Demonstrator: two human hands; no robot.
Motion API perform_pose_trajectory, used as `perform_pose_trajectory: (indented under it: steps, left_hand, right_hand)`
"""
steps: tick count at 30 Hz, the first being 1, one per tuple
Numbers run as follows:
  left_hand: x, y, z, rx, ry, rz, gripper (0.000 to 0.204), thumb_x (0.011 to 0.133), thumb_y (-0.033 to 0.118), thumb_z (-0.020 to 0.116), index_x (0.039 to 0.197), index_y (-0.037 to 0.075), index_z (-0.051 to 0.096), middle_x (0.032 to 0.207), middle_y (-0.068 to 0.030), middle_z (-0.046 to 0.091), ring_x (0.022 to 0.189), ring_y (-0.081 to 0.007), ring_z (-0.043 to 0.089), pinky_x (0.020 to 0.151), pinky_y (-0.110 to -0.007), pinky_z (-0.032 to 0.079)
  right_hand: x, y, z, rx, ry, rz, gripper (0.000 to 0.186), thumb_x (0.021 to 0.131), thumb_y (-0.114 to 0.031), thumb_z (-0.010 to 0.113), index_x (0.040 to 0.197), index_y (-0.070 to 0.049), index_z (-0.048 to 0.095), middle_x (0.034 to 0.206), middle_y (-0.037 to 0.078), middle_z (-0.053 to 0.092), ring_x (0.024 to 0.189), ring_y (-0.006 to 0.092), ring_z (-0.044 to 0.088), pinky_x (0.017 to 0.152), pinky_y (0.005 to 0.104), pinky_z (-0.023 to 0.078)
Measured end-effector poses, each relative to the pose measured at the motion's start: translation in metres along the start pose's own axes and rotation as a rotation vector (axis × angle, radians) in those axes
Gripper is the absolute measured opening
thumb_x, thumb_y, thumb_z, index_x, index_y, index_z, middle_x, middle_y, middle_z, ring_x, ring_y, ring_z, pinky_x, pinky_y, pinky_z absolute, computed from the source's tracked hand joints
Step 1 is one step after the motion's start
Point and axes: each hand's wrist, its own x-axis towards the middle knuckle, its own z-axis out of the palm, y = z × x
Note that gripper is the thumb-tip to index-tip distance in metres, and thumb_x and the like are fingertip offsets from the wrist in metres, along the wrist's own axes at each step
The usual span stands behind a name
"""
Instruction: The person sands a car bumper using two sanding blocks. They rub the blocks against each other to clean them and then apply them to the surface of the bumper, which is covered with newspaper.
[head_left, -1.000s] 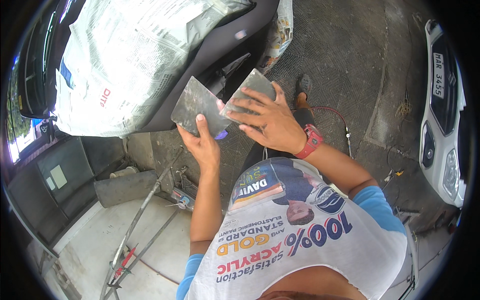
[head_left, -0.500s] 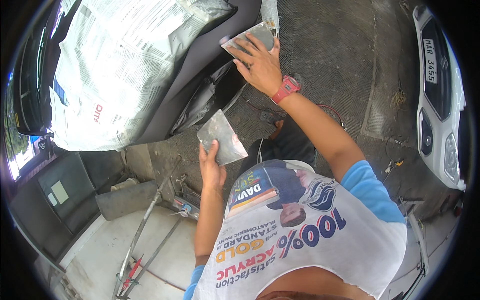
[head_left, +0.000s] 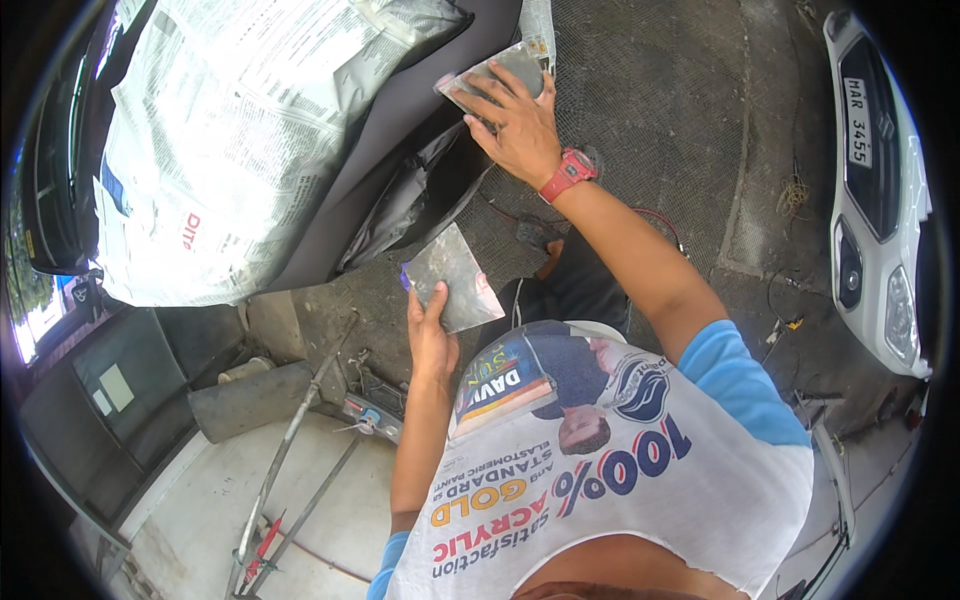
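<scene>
My left hand (head_left: 432, 335) holds a flat, square grey plate (head_left: 452, 275) out in front of me, thumb on top and fingers mostly hidden beneath. Pinkish smears mark the plate's right edge. Farther out, my right hand (head_left: 512, 125) lies over a second thin grey plate (head_left: 522, 68), its fingers spread across the upper face and the thumb along the right side. That plate's left corner has a pinkish tint and overlaps the edge of a dark grey car body panel (head_left: 345, 165); whether it touches the panel I cannot tell.
Newspaper (head_left: 230, 150) covers much of the car at left. A white car (head_left: 880, 200) stands at far right. Metal poles (head_left: 295, 430) lean at lower left beside a grey cylinder (head_left: 250, 400). A red hose (head_left: 655, 215) and thin cables run over the dark textured floor (head_left: 660, 90).
The plate in my left hand has shifted slightly right and turned a little. My right hand and its plate have slid slightly left along the panel's edge.
</scene>
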Motion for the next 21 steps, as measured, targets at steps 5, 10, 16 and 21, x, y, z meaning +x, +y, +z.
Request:
perform_pose_trajectory:
  steps: [5, 10, 16, 21]
  left_hand:
    - [0.005, -0.002, 0.0, 0.013, -0.004, -0.003, 0.052, 0.103, 0.015, 0.068, 0.15, 0.005, 0.048, 0.14, -0.0106, 0.061, 0.128, -0.0224, 0.061, 0.109, -0.039, 0.052]
    - [0.005, 0.001, 0.0, 0.01, -0.016, -0.002, 0.054, 0.103, 0.016, 0.068, 0.151, 0.004, 0.046, 0.14, -0.0114, 0.061, 0.128, -0.0226, 0.06, 0.109, -0.039, 0.051]
    - [0.006, 0.004, 0.003, 0.041, -0.011, -0.003, 0.054, 0.103, 0.016, 0.067, 0.151, 0.003, 0.046, 0.141, -0.012, 0.06, 0.128, -0.0228, 0.061, 0.109, -0.039, 0.051]
    - [0.008, 0.004, 0.002, 0.031, -0.021, -0.001, 0.054, 0.103, 0.016, 0.068, 0.15, 0.003, 0.046, 0.14, -0.0115, 0.06, 0.128, -0.0225, 0.061, 0.109, -0.039, 0.051]
  right_hand:
    - [0.007, -0.005, 0.007, -0.02, 0.035, -0.013, 0.04, 0.1, -0.033, 0.064, 0.139, -0.034, 0.066, 0.142, -0.006, 0.063, 0.145, 0.0205, 0.047, 0.11, 0.074, 0.021]
    - [0.004, -0.004, -0.001, -0.029, -0.021, -0.034, 0.041, 0.099, -0.032, 0.064, 0.14, -0.034, 0.066, 0.141, -0.007, 0.064, 0.143, 0.0207, 0.049, 0.11, 0.0736, 0.021]
    - [0.01, -0.004, 0.0, -0.014, 0.016, -0.022, 0.043, 0.099, -0.032, 0.065, 0.141, -0.034, 0.064, 0.141, -0.007, 0.063, 0.143, 0.0202, 0.049, 0.11, 0.0738, 0.021]
    - [0.002, -0.005, 0.003, -0.047, -0.015, -0.062, 0.041, 0.097, -0.031, 0.067, 0.139, -0.033, 0.067, 0.141, -0.007, 0.063, 0.143, 0.0199, 0.049, 0.11, 0.0738, 0.022]
